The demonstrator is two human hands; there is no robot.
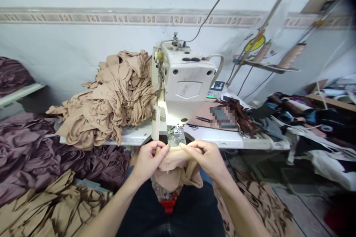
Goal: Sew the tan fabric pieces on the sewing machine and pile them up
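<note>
Between my two hands a beige garment (178, 163) is stretched by its upper edge, its lower part drooping over my lap. My left hand (150, 159) pinches the edge at the left, thumb against fingers. At the right end, my right hand (204, 155) grips the same edge, with some fabric bunched under the fingers. Just beyond the cloth stands a white sewing machine (187, 81), its lamp lit. The presser foot (177, 132) is directly ahead of the held edge; whether the cloth touches the machine bed I cannot tell.
Beige garments (108, 96) are heaped left of the machine. Purple cloth (30, 152) and tan cloth (50, 207) lie lower left. Right of the machine are tweezers (203, 119), a control panel (218, 86) and brown strips (247, 122). Thread cones (292, 55) stand on a rack.
</note>
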